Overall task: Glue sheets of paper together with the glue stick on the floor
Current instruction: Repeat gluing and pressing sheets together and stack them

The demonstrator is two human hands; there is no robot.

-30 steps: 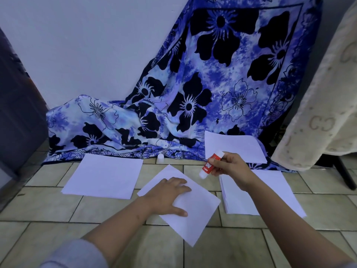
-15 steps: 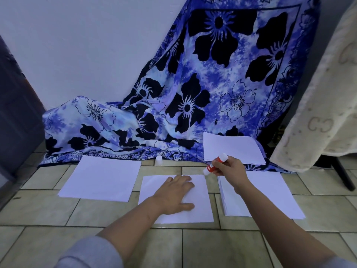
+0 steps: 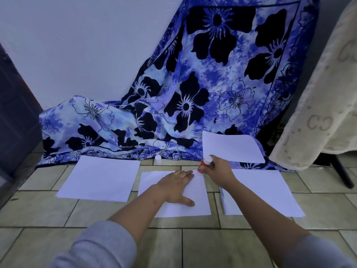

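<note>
A white sheet of paper (image 3: 197, 204) lies squarely on the tiled floor in the middle. My left hand (image 3: 176, 185) presses flat on it with straight fingers. My right hand (image 3: 220, 171) grips a red and white glue stick (image 3: 204, 163), tilted down with its tip at the sheet's far right corner. The glue stick's white cap (image 3: 157, 159) stands on the floor beyond the sheet. A second sheet (image 3: 100, 178) lies to the left, a stack of paper (image 3: 270, 192) to the right, and another sheet (image 3: 231, 146) rests on the cloth behind.
A blue floral cloth (image 3: 193, 93) hangs down the wall and spills onto the floor. A cream blanket (image 3: 324, 105) hangs at the right over a dark leg (image 3: 343, 175). A dark door (image 3: 15, 117) stands at the left.
My left hand turned the middle sheet from a diagonal to square with the tiles and slid it away from me. My right hand lowered the glue stick to the sheet's far right corner.
</note>
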